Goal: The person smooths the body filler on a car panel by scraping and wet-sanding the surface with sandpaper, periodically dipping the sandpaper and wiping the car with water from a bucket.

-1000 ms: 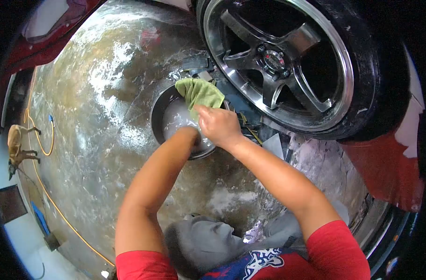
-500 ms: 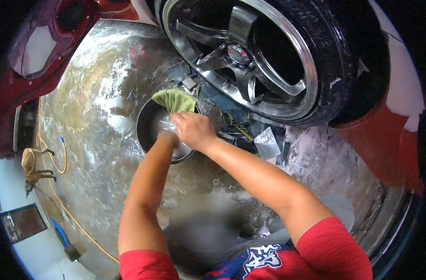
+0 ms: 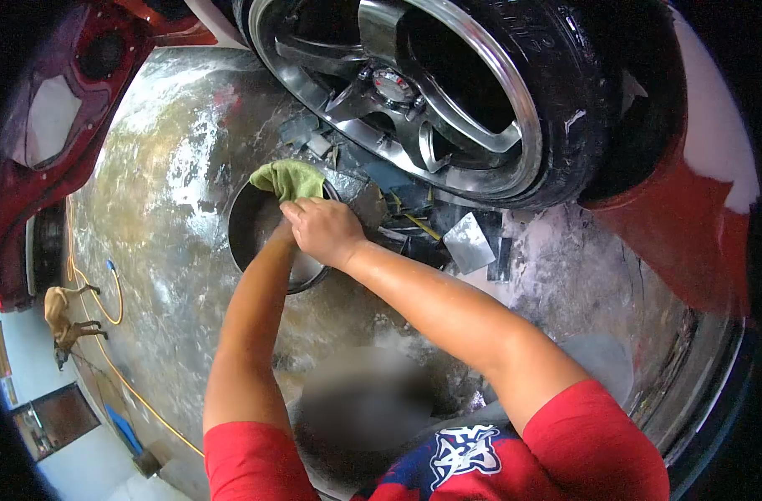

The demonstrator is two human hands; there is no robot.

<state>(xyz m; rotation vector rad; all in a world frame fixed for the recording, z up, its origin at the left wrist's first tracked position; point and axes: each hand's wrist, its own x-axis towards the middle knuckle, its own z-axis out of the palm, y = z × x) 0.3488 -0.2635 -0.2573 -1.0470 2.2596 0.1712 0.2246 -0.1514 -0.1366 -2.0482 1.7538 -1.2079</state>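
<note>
A dark round basin with cloudy liquid stands on the wet floor, and a green cloth hangs over its far rim. My right hand is closed over the near end of the cloth, above the basin's right side. Just under and left of it is my left hand, mostly covered by the right one, so its fingers are hidden. Whether the two hands grip each other cannot be made out.
A car wheel stands at the upper right beside a red and grey body panel. Sheets of sandpaper lie right of the basin. A dog and a yellow hose are at the left. A red car part is upper left.
The view has shifted, so wheel, basin and cloth appear further left. My left hand has come up against my right hand, which stays at the cloth.
</note>
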